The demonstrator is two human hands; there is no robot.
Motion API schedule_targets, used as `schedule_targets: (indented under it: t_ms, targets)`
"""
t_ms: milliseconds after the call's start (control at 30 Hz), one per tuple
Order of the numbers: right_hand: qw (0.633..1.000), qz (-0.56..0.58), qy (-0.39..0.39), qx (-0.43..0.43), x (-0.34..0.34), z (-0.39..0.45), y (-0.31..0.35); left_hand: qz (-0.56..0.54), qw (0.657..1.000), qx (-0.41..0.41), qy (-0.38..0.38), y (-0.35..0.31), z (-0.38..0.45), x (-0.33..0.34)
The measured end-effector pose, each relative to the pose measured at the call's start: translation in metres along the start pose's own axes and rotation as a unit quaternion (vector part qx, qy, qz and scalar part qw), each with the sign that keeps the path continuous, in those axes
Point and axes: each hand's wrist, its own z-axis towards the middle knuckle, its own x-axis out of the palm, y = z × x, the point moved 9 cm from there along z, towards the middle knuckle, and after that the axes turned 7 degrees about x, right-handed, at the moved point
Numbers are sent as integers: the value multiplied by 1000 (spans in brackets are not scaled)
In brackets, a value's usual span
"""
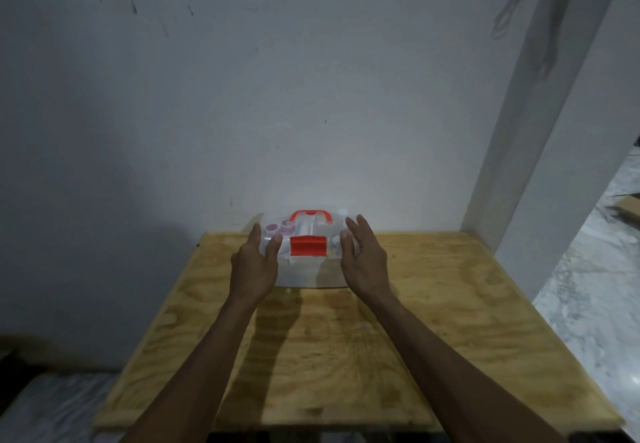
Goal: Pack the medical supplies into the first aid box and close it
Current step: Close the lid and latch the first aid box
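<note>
Clear box (304, 269): lid down, supplies inside.
Left hand (254, 266), right hand (363, 262): fingers straight, flanking lid.
Next: press red latch (308, 245).

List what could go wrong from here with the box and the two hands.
1. The first aid box sits at the far end of the wooden table, close to the wall; a push forward would likely jam it there.
2. The left hand has its thumb on the lid while the right hand hovers open beside the box; one-sided pressure may tilt it.
3. The red latch looks down, but whether it is fully clicked cannot be told; lifting by the red handle might spill the supplies.
</note>
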Motion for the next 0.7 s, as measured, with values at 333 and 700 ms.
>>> schedule_targets:
  t_ms: [333,700]
  targets:
    - [998,3,44,45,9,20,3,-97,994,-57,20,2,18,2]
    - [991,-70,115,2,16,13,-1,-53,992,7,114,1,14,12]
